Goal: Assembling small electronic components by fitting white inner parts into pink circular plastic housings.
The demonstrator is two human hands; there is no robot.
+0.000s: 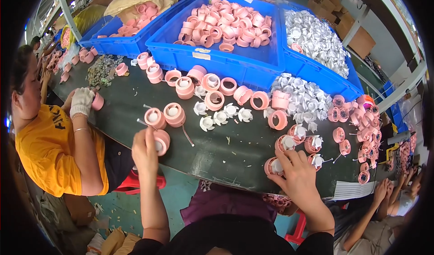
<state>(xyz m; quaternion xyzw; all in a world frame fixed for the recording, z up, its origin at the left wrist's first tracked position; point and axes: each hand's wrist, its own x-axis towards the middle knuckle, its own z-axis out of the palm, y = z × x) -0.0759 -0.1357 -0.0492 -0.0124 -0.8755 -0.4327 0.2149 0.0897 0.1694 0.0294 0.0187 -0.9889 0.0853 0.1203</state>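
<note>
My left hand (pixel 145 153) is closed at the near left, its fingers bent against a pink round housing (pixel 162 143) with a white centre. Two similar pink housings (pixel 174 115) stand just beyond it, and thin white-tipped leads lie beside them. My right hand (pixel 296 173) grips another pink housing (pixel 270 166) between thumb and fingers near the table's front edge; a white finned part sits in it, partly hidden by my fingers. Around that hand stand several pink housings (pixel 313 144) with white finned parts in them. Loose white finned parts (pixel 220 117) lie mid-table.
Blue bins (pixel 217 64) along the back hold pink rings and white finned parts. A white heap (pixel 300 99) spills onto the dark green table (pixel 212 155). Pink assemblies (pixel 368 133) pile up at the right. A co-worker in a yellow shirt (pixel 49 151) handles a pink part at left.
</note>
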